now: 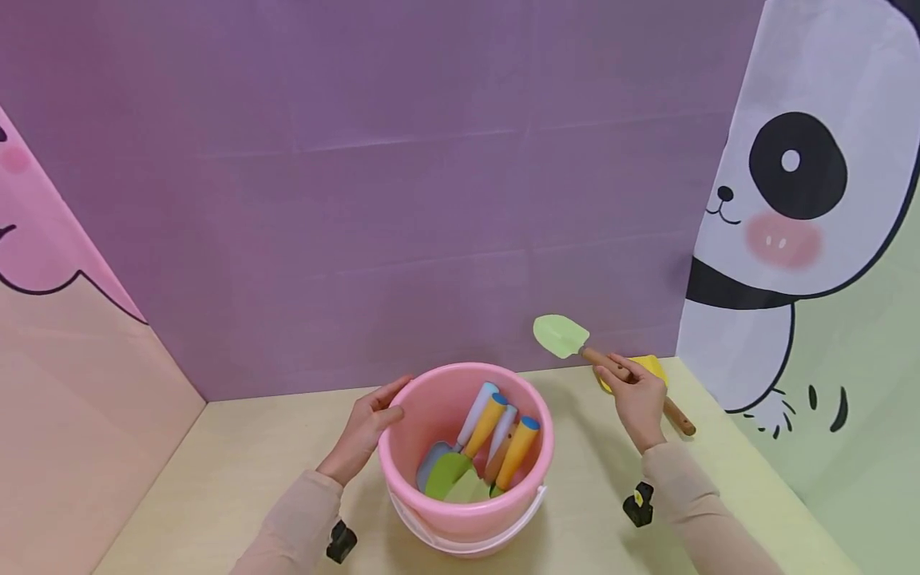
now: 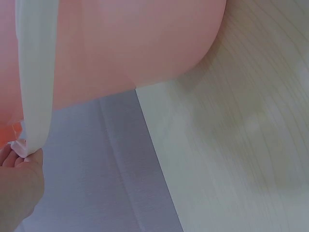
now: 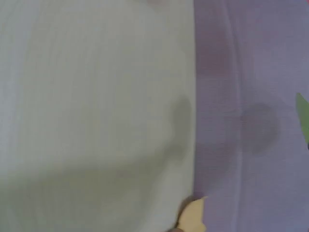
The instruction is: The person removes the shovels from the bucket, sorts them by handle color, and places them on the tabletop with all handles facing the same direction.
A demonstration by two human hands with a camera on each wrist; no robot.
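Trowel [image 1: 571, 339] aloft, bucket rim [image 1: 467, 511] gripped, gap between

A small staged tabletop booth is shown: a pale wood-grain table [image 1: 273, 463] is closed in by a purple sheet [image 1: 402, 208] at the back, w/ a panda-print panel [image 1: 805, 271] on the R & a pink/peach cartoon panel [image 1: 79, 383] on the L. Bldg. type beyond can't be told.
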